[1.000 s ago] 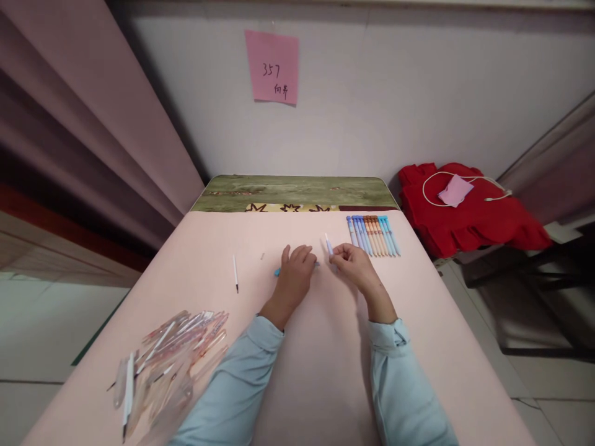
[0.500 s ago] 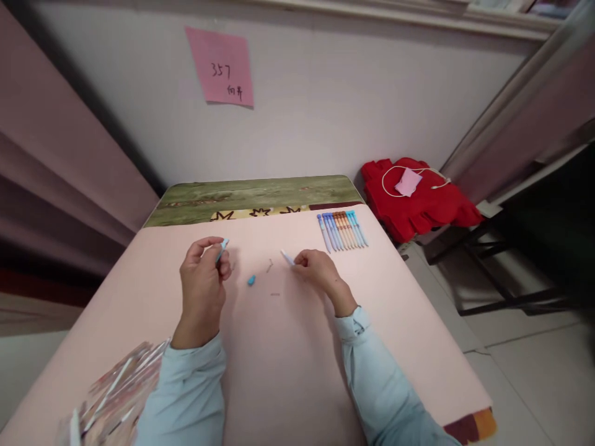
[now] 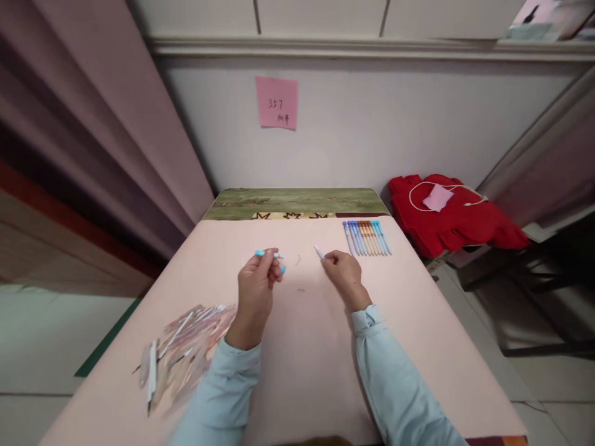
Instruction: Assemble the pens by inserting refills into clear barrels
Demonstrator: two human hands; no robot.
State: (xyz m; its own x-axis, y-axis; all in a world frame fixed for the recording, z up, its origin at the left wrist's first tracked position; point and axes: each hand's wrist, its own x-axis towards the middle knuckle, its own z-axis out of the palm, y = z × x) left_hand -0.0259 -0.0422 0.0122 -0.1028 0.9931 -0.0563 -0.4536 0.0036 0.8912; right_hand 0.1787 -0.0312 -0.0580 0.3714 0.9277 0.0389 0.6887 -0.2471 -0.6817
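Observation:
My left hand [image 3: 256, 286] is raised a little above the pink table [image 3: 297, 347] and pinches a thin blue pen barrel [image 3: 264, 253] that points right. A small blue cap [image 3: 283, 269] lies just beside that hand. My right hand [image 3: 343, 272] rests on the table with its fingers closed on a short whitish pen piece [image 3: 318, 251] that sticks out to the upper left. Two tiny parts [image 3: 298, 260] lie on the cloth between my hands.
A neat row of blue and orange pens [image 3: 366, 238] lies at the far right of the table. A heap of clear plastic pen wrappers [image 3: 183, 350] sits at the near left. A red cloth [image 3: 450, 217] with a white cable lies beyond the right edge. A pink note [image 3: 276, 103] hangs on the wall.
My left hand lifted the blue barrel off the table, and the blue cap now lies loose beside it. The white refill seen earlier at the left has gone from sight. The camera swung about.

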